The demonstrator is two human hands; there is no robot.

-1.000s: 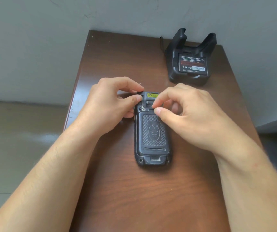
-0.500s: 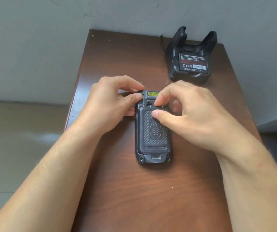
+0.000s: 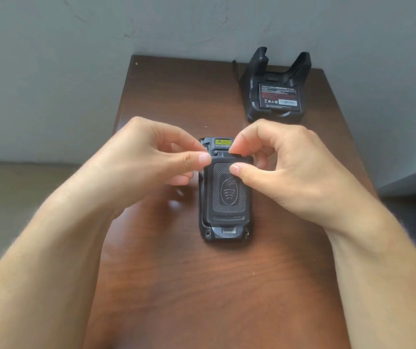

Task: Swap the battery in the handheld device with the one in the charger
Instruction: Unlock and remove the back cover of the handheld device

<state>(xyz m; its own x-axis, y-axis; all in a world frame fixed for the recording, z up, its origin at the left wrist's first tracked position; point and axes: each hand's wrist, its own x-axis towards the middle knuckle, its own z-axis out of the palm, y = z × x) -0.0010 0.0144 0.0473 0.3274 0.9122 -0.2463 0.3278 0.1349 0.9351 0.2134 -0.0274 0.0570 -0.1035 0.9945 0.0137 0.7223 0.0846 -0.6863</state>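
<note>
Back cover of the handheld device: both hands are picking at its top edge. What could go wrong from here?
1. The back cover still sits in the handheld device; prying with fingers at only the top edge might bend it or slip off.
2. Neither the left hand nor the right hand pins the device down, so it could slide on the table.
</note>
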